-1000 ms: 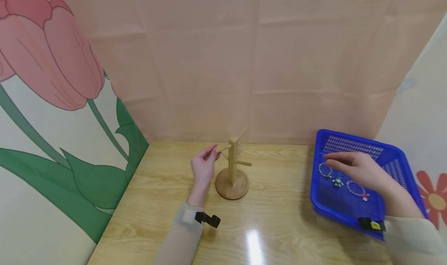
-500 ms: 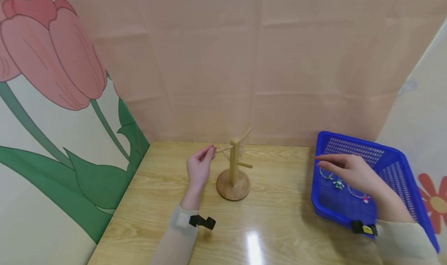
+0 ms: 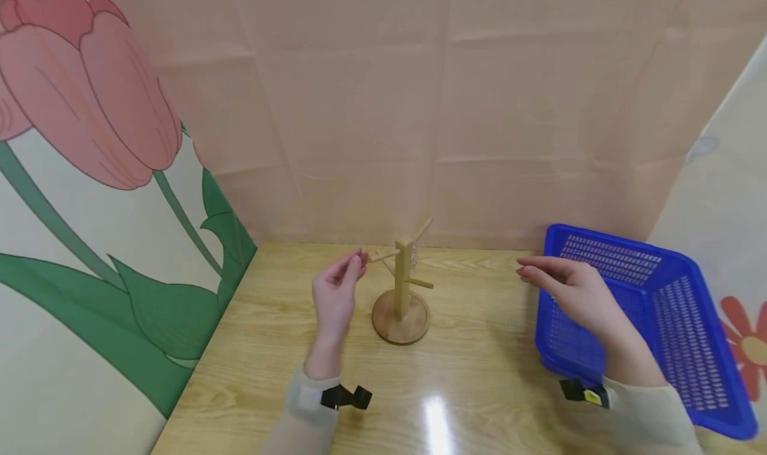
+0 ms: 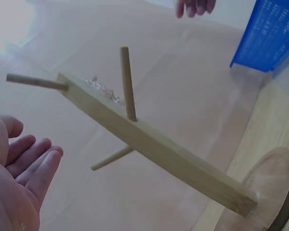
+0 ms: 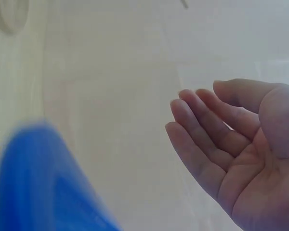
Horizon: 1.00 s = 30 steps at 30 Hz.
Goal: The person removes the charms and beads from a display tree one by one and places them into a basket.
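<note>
A wooden peg stand with a round base stands mid-table. Its thin pegs reach out in several directions. A pale beaded bracelet shows behind the post near the upper end. My left hand is at the stand's left, fingertips close to the tip of the left upper peg. In the left wrist view its fingers are loosely bent and hold nothing. My right hand hovers over the left rim of the blue basket, fingers relaxed, palm bare in the right wrist view.
The basket sits on the right of the wooden table, with the right arm across its near left part, hiding some of its inside. A pinkish cloth hangs behind the table. A wall with a painted tulip borders the left.
My right hand has moved left from over the basket to its left rim, and its arm now covers the bracelets seen inside earlier. My left hand has drawn slightly left from the peg.
</note>
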Each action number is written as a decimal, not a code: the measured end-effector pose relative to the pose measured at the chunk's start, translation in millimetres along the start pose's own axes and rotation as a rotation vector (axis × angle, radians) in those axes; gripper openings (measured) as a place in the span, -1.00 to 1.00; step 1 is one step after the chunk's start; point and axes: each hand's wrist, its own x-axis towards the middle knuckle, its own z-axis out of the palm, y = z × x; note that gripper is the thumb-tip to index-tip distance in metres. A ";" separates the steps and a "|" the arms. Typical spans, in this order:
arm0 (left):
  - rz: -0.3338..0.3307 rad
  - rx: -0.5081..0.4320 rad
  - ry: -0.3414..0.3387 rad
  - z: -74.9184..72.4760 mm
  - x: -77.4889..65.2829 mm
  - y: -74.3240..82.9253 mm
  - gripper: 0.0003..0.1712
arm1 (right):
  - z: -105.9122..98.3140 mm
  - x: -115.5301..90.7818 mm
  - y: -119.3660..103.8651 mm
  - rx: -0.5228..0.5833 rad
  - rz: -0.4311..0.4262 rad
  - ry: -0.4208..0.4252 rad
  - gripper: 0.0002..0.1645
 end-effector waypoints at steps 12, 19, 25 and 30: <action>0.161 0.008 -0.041 4.6 -12.8 14.6 -0.77 | 50.4 5.9 -23.3 0.236 -0.050 0.039 -0.61; 0.202 0.024 -0.049 9.9 -17.2 21.1 -0.77 | 69.5 17.9 -32.0 0.282 -0.014 0.036 -0.56; 0.244 0.002 -0.069 16.8 -21.1 25.7 -0.75 | 89.5 31.6 -38.2 0.392 -0.011 0.062 -0.58; 0.259 0.009 -0.075 19.5 -21.7 25.7 -0.75 | 109.9 44.7 -44.4 0.417 -0.049 0.089 -0.63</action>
